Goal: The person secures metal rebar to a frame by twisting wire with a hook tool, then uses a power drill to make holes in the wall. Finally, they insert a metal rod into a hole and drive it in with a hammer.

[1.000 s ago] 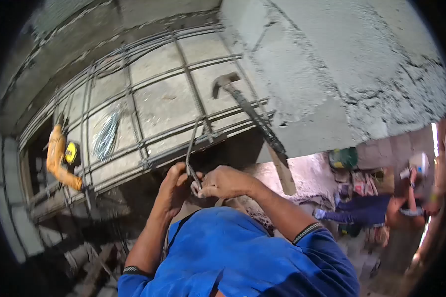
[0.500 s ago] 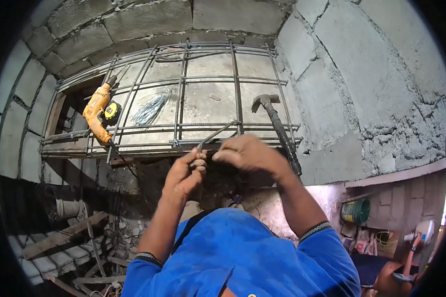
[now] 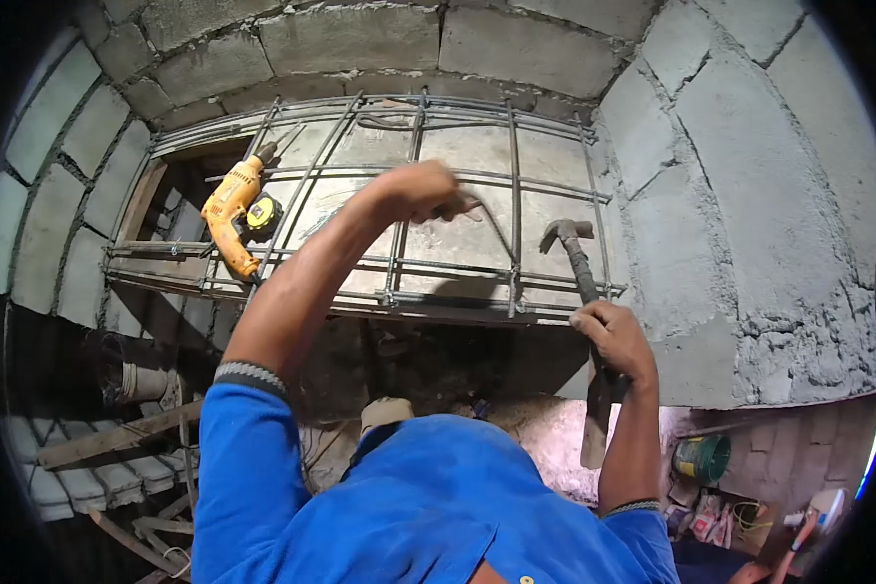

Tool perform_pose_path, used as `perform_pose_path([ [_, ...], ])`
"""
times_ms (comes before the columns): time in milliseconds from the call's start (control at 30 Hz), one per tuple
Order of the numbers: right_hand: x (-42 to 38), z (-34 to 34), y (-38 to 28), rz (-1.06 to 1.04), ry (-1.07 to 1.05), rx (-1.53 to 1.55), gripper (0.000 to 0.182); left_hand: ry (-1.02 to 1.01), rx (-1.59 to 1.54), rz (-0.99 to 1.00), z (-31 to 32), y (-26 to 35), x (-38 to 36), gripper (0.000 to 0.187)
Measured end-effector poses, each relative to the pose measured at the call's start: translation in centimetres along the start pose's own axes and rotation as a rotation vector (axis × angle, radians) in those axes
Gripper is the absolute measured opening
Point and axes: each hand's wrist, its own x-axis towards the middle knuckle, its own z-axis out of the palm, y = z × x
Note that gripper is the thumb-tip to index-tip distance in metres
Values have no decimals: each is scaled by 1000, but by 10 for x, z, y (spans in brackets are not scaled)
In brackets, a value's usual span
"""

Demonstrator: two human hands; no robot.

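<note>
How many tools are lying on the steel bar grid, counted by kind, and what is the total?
Hammer: 1, handle gripped by the right hand
Yellow drill: 1
Yellow tape measure: 1
Total: 3
The left hand holds a thin wire, not counted.

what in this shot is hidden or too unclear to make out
Head view only:
- Left hand fingertips and the bent wire they pinch: curled away, wire too thin to trace.
- Lower shaft of the dark steel hammer: covered by the right hand.
- Yellow power drill bit: lost among the grey rebar grid.
- Green bucket contents: too small, lens edge.
</note>
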Motion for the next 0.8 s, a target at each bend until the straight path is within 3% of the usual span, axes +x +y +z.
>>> perform_pose_path([
  [33,9,3,-5,8,-7,4,28,-131,-276,-454,-39,57,18,25],
  [67,22,6,-12,38,83,30,29,-121,-344,-632,-44,68,34,27],
  [100,36,9,-19,69,172,52,31,-172,-278,-653,-55,87,44,28],
  [167,68,18,-41,-199,308,100,35,-185,-145,-597,-56,105,57,27],
  [233,107,29,-50,-349,303,147,40,-143,72,-289,-14,71,75,24],
  [267,118,31,-60,-386,202,157,43,-150,58,-299,-16,82,65,24],
  [300,124,29,-74,-426,104,165,47,-65,-51,-414,-30,106,52,32],
  [333,125,26,-88,-237,-126,263,51,24,-155,-527,-38,121,39,41],
  [367,138,29,-81,-292,-254,375,52,24,-161,-537,-35,122,28,41],
  [433,149,32,-77,-353,-271,391,52,255,-962,-764,-29,122,1,48],
  [500,160,40,-71,-404,-225,359,52,518,-1251,-635,-9,120,-43,50],
  [567,169,40,-65,-399,-138,259,47,747,-1265,-592,13,141,-103,54],
  [633,172,40,-70,-346,-95,276,38,861,-1439,-634,57,157,-174,57],
  [667,174,42,-72,-323,-72,284,37,980,-1431,-765,95,162,-207,52],
  [733,198,48,-59,-276,-51,313,43,1165,-1352,-1222,174,192,-268,46],
  [767,204,50,-56,-282,-17,316,49,1168,-1254,-1278,234,210,-312,42],
  [800,201,48,-57,-265,22,341,50,1166,-1122,-1550,318,224,-375,36],
])
